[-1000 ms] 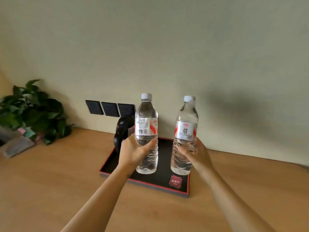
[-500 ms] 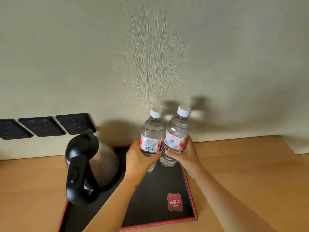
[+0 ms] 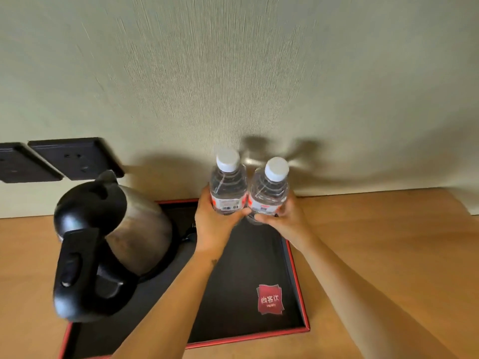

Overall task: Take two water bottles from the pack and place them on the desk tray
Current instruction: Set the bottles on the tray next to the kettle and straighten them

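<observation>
Left hand (image 3: 212,224) wraps one clear plastic white-capped water bottle (image 3: 228,187), right hand (image 3: 285,218) wraps the other (image 3: 269,193); bottles touching, at far edge of black red-rimmed tray (image 3: 298,281), beside steel kettle (image 3: 134,229).

A wooden desk (image 3: 388,255) runs along the wall, and a black tray (image 3: 246,320) with a red rim lies flat on it. On the left part of the tray stands a steel kettle (image 3: 114,242) with a black handle, seemingly on a dark base. A red logo patch (image 3: 270,299) marks the tray's near right corner.
</observation>
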Motion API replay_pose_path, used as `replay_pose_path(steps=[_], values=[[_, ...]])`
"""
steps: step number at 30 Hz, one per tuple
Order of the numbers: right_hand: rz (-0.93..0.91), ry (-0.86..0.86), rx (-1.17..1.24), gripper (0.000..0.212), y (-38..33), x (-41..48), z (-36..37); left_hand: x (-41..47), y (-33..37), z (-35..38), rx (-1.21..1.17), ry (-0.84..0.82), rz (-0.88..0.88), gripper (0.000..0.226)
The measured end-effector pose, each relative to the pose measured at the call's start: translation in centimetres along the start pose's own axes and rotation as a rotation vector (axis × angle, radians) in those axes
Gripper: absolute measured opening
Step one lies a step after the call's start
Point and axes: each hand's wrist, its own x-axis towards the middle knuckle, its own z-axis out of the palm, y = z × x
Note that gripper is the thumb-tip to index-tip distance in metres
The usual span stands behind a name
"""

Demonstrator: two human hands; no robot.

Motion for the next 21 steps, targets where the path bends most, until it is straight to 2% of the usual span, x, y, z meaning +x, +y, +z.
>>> replay_pose_path(steps=[2, 6, 11, 15, 17, 21], values=[[0.006, -0.025, -0.02, 0.077, 0.0, 0.4, -0.2, 0.1, -0.4, 0.1, -0.009, -0.015, 0.016, 0.075], [0.007, -0.097, -0.152, 0.073, -0.2, 1.4, -0.8, 0.4, -0.9, 0.4, 0.09, 0.017, 0.062, 0.073], [-0.023, -0.147, -0.266, 0.071, -1.2, 1.3, -1.0, 0.7, -0.3, 0.3, 0.175, -0.059, 0.067, 0.094], [-0.025, -0.137, -0.263, 0.081, -3.0, 0.0, -1.3, 0.0, 1.1, -1.0, 0.193, -0.108, 0.036, 0.096], [-0.033, -0.093, -0.285, 0.084, -4.7, -0.8, -2.0, -0.6, 2.4, -2.3, 0.168, -0.11, 0.073, 0.092], [-0.232, 0.0, -0.367, 0.075, -8.9, -1.3, -3.0, -0.6, 6.6, -4.2, 0.233, -0.031, 0.278, 0.073]])
